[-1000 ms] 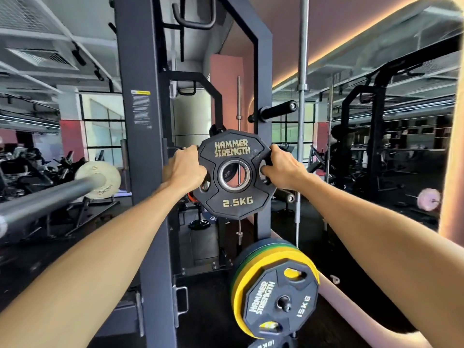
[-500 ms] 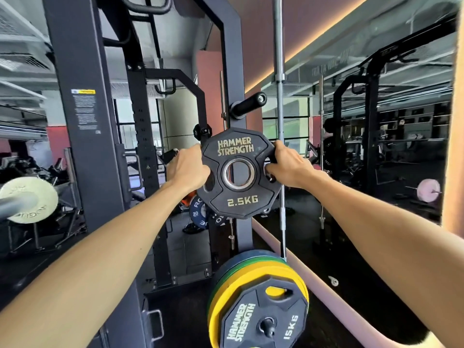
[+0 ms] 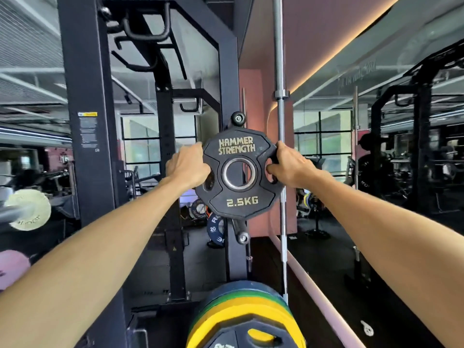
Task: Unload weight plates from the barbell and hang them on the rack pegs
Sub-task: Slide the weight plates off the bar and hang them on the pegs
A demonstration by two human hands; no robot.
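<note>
A black 2.5KG Hammer Strength plate point(image 3: 238, 197) is held upright in front of the rack's rear upright point(image 3: 229, 79). My left hand point(image 3: 187, 168) grips its left edge and my right hand point(image 3: 288, 167) grips the right edge, with fingers through the cut-out. One rack peg point(image 3: 237, 118) points at me just above the plate. A second peg point(image 3: 242, 236) sticks out just below it. The plate's centre hole sits between the two pegs, on neither. The barbell's end point(image 3: 15, 213), with a pale plate point(image 3: 32, 209), shows at far left.
Stored plates hang low on the rack: a yellow one point(image 3: 233, 315) over green and blue, with a black plate in front. A spare bar point(image 3: 280, 121) stands upright just right of the plate. The near rack upright point(image 3: 85, 121) is on the left, a mirror wall on the right.
I have stepped closer and turned to face the rack's rear upright. The plate now sits squarely between the two pegs, which point straight at me. Both hands keep the same grip.
</note>
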